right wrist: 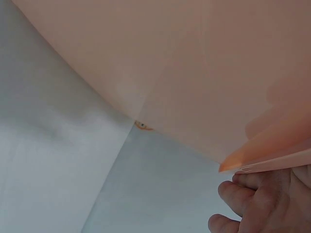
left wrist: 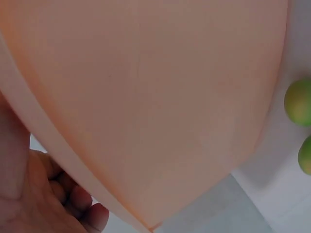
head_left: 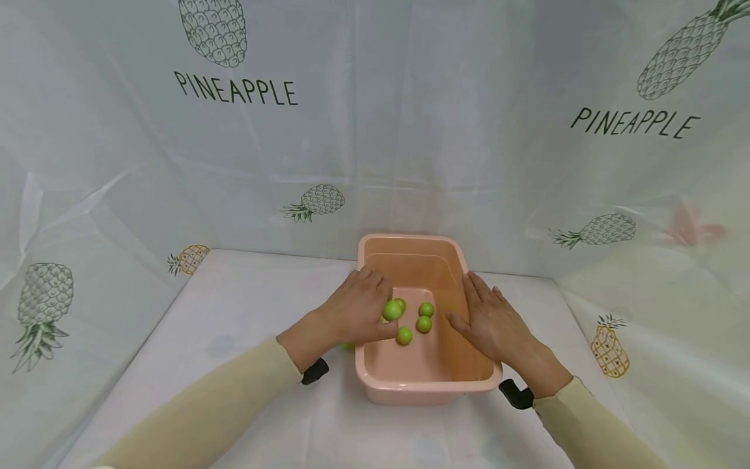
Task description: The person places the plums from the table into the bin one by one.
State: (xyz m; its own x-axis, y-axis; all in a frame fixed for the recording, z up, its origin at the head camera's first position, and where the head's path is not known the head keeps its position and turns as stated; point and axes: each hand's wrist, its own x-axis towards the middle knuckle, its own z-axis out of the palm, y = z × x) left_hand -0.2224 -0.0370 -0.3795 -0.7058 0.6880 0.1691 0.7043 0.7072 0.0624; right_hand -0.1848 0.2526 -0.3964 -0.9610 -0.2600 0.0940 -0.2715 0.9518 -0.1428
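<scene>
A peach-coloured plastic basin stands on the white-covered table, with several small green limes on its floor. Over its left rim reaches my left hand, thumb and fingers around a lime held above the basin floor. In the left wrist view, the left fingers curl beside the basin rim, and the held lime is hidden. My right hand rests along the right rim, fingers fairly straight and thumb inside. The right wrist view has the right fingers just below the rim.
Outside the basin's left wall, limes lie on the table; in the head view, the left hand and wrist mostly cover them. A pineapple-printed sheet hangs close behind the basin and along both sides of the table.
</scene>
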